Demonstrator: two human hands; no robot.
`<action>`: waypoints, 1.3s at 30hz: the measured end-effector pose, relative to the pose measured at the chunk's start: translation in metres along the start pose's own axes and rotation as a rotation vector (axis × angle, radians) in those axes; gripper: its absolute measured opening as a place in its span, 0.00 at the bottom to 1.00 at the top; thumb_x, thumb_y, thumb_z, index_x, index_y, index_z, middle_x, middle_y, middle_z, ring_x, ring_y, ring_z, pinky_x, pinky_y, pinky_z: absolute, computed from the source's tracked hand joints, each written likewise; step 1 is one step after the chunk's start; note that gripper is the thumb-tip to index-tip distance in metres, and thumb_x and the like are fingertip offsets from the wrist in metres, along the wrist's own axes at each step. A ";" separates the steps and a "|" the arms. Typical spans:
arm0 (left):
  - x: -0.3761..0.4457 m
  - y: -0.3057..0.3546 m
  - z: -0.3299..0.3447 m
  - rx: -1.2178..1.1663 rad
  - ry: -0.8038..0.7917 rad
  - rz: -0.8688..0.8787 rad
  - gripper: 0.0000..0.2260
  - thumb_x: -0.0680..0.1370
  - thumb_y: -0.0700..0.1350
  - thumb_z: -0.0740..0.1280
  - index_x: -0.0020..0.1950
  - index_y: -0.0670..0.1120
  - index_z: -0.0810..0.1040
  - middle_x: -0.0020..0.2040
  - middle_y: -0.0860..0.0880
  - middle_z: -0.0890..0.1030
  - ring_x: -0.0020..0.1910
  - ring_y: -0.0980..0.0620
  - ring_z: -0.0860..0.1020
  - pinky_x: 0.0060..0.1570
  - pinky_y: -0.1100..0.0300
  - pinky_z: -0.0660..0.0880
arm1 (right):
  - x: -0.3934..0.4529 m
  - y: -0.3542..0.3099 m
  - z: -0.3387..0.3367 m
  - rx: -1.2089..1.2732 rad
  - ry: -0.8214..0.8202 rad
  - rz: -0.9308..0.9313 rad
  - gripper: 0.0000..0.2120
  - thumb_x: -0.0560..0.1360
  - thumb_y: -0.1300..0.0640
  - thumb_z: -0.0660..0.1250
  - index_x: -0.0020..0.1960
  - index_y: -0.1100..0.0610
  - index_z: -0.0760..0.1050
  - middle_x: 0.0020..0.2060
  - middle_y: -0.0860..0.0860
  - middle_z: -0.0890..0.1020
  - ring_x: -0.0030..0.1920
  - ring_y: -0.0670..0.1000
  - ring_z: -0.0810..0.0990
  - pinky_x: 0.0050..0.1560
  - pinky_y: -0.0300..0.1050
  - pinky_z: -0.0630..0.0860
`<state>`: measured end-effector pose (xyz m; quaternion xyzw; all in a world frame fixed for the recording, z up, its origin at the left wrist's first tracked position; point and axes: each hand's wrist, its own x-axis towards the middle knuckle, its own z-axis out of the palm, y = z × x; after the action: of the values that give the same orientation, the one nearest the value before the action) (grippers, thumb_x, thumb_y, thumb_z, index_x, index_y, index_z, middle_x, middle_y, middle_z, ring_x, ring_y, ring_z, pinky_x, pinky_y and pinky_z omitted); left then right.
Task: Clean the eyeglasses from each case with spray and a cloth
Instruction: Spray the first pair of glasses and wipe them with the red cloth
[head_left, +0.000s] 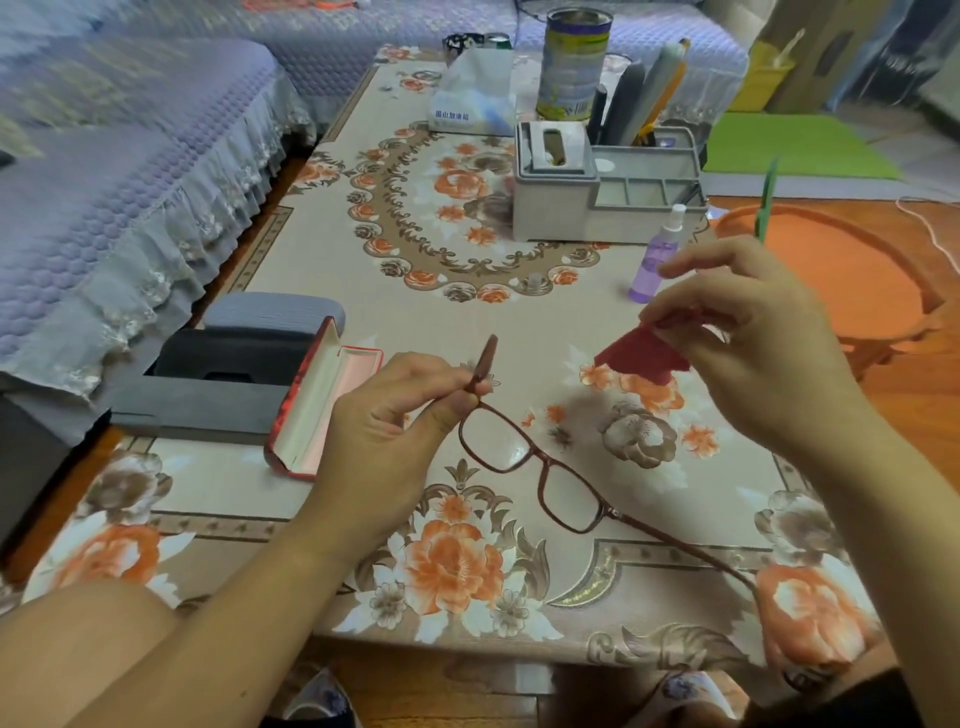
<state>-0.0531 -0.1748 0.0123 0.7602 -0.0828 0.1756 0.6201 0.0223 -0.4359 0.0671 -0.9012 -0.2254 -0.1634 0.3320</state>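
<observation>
The wiping step looks to be the one in hand: the eyeglasses (535, 467), a reddish-brown frame with both temples unfolded, hang in the air over the lower middle of the frame, above the flowered table (332, 270). The left hand (384, 431) pinches them at the hinge end of one temple, thumb and forefinger curled round the thin bar, so that the lenses slope away down and to the right and the far temple trails toward the lower right corner. The right hand (753, 343), at centre right, pinches a small red cloth (641, 356) by its upper edge, and the cloth dangles clear of the lenses, not touching them. Behind that hand, toward the upper right, stands the spray bottle (655, 260) with purple liquid, upright on the table and untouched; whether the lenses are already wet cannot be told. At centre left an open red case (317, 405) lies empty beside a dark grey case (234, 358), also open. As I judge it, the next move calls for bringing the cloth onto the nearer lens and closing it round both faces, while the left hand steadies the frame nearer the rim, since a hold at the hinge alone will let it twist.
</observation>
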 end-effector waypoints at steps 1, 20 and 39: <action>-0.001 0.001 0.001 0.006 0.000 0.005 0.08 0.76 0.44 0.69 0.51 0.56 0.83 0.50 0.50 0.84 0.53 0.58 0.81 0.55 0.69 0.75 | 0.000 -0.005 0.001 0.078 -0.038 0.008 0.12 0.74 0.70 0.72 0.47 0.52 0.83 0.53 0.49 0.78 0.52 0.44 0.79 0.52 0.31 0.76; -0.007 -0.007 0.010 0.049 -0.003 0.003 0.07 0.77 0.41 0.71 0.52 0.51 0.85 0.50 0.51 0.83 0.54 0.53 0.81 0.56 0.63 0.76 | -0.026 -0.044 0.050 0.651 -0.739 0.498 0.12 0.75 0.51 0.73 0.49 0.59 0.82 0.42 0.58 0.87 0.45 0.58 0.86 0.52 0.54 0.81; -0.006 -0.006 0.007 0.043 -0.057 -0.015 0.08 0.76 0.43 0.70 0.53 0.48 0.85 0.52 0.48 0.84 0.56 0.57 0.81 0.59 0.68 0.74 | -0.010 -0.031 0.040 1.348 -0.589 0.973 0.16 0.80 0.61 0.60 0.64 0.65 0.78 0.60 0.66 0.82 0.62 0.61 0.82 0.59 0.51 0.81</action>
<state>-0.0557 -0.1813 0.0036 0.7788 -0.0907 0.1509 0.6021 0.0034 -0.3913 0.0502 -0.5149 0.0586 0.4031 0.7543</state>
